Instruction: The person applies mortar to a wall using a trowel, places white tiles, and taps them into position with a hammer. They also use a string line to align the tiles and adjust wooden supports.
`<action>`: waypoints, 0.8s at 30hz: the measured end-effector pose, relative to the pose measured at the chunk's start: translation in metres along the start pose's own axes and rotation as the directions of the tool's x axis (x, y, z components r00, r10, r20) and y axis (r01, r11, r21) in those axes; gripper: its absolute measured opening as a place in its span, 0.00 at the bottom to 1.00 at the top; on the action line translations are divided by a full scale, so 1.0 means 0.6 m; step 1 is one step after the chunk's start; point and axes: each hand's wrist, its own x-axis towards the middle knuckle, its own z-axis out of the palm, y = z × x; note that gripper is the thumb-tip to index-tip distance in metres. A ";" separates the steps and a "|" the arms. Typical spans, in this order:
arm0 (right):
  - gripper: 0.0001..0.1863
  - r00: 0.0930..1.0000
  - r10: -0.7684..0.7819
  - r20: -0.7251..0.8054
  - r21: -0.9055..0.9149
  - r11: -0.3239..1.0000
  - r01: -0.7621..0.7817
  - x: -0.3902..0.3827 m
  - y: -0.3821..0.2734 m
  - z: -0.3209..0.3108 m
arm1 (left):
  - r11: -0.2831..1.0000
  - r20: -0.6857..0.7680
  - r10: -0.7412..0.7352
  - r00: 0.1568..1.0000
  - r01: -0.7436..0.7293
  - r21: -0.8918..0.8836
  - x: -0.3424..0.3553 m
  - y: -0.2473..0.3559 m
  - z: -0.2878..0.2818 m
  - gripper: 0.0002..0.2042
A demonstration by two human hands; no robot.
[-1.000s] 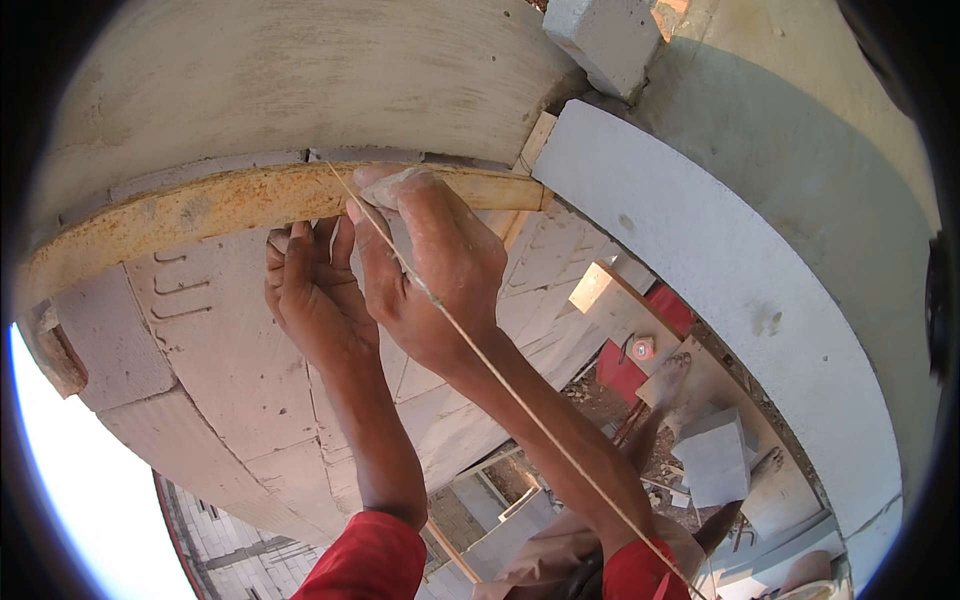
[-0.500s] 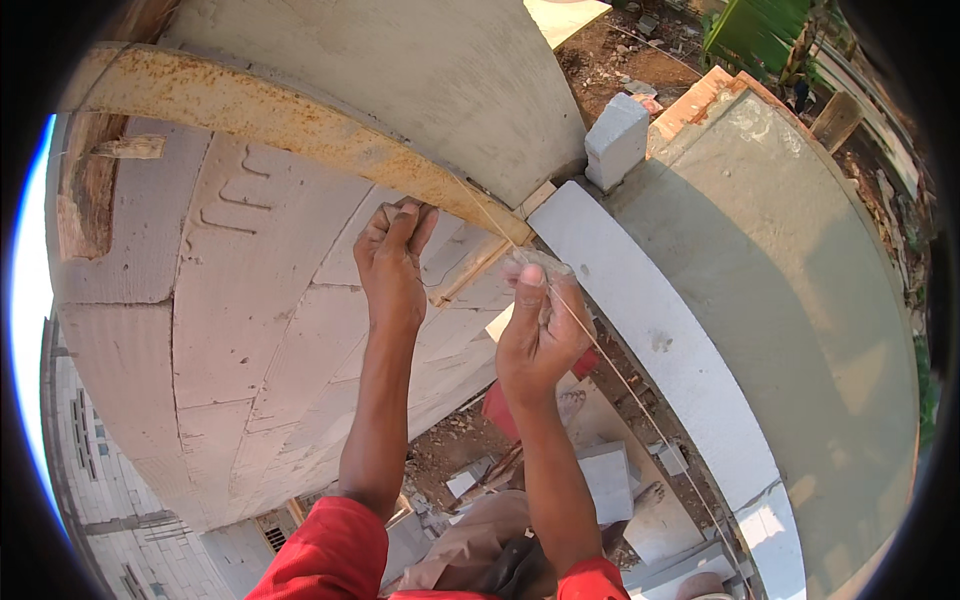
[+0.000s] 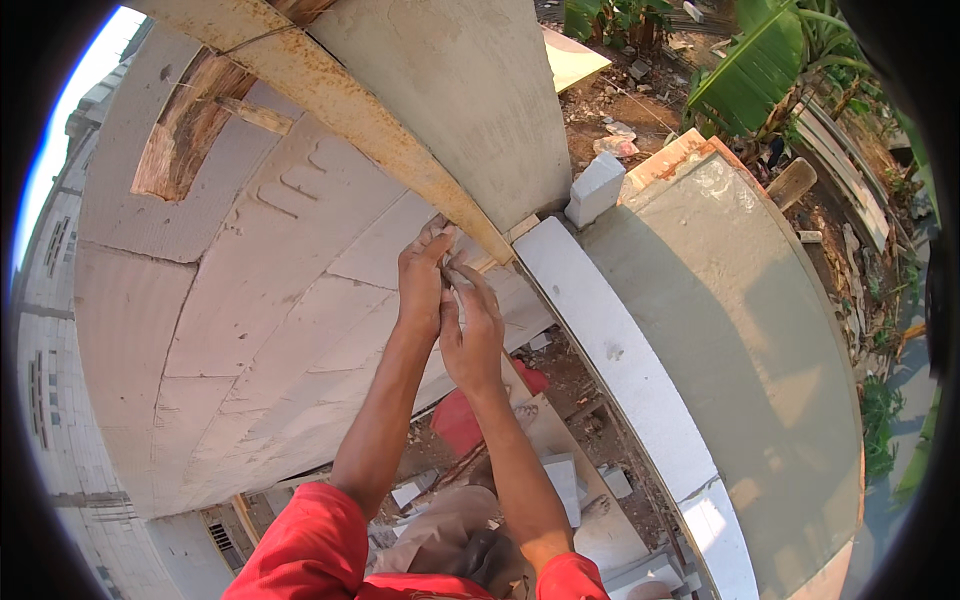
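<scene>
My left hand (image 3: 425,270) is raised below a long, rust-stained yellow bar (image 3: 390,120), its fingers closed in a pinch. Close against it is my right hand (image 3: 474,315), fingers curled in toward the left fingertips. Something small and dark shows between the two hands, but the fingers cover most of it. Both hands are just in front of a wall of pale blocks (image 3: 290,310). A smooth grey plastered panel (image 3: 450,90) rises above the bar. Beside the bar's lower end begins a curved-looking row of white blocks (image 3: 620,350).
A wet-looking grey slab (image 3: 730,310) lies right of the white row, with a loose block (image 3: 596,188) at its far corner. A rough timber (image 3: 190,130) juts out at upper left. Far below are a red object (image 3: 458,422), planks and block pieces. Banana leaves (image 3: 750,80) hang at upper right.
My right hand has moved left to meet the left hand. The string that ran past it toward the lower right no longer shows. The whole view has shifted and turned.
</scene>
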 end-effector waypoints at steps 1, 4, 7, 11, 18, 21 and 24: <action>0.10 0.998 0.016 0.065 -0.006 1.000 -0.016 -0.002 -0.010 -0.004 | 0.999 -0.031 -0.030 0.999 0.031 0.040 0.000 0.003 -0.001 0.20; 0.08 0.981 0.037 0.192 -0.019 0.999 -0.034 0.007 -0.034 -0.025 | 0.989 -0.053 -0.129 0.990 0.132 0.059 0.003 0.006 -0.007 0.13; 0.07 0.962 0.077 0.262 -0.127 0.991 -0.045 0.029 -0.062 -0.066 | 0.988 0.003 -0.113 0.994 0.112 0.110 0.013 0.002 -0.008 0.10; 0.07 0.971 0.100 0.219 -0.391 0.920 -0.007 0.094 -0.114 -0.131 | 0.966 0.024 0.057 0.998 -0.062 0.252 0.018 0.005 -0.004 0.11; 0.11 0.911 0.089 0.403 -0.726 0.637 0.259 0.277 -0.088 -0.147 | 0.965 0.134 -0.143 0.981 0.108 0.238 0.043 0.044 -0.038 0.12; 0.10 0.890 0.003 0.457 -0.735 0.565 0.375 0.326 -0.043 -0.109 | 0.998 0.005 -0.063 0.998 0.062 0.033 0.070 0.049 -0.039 0.17; 0.09 0.875 -0.080 0.477 -0.707 0.556 0.437 0.349 -0.015 -0.074 | 0.978 0.108 -0.207 0.972 0.202 0.058 0.105 0.059 -0.036 0.19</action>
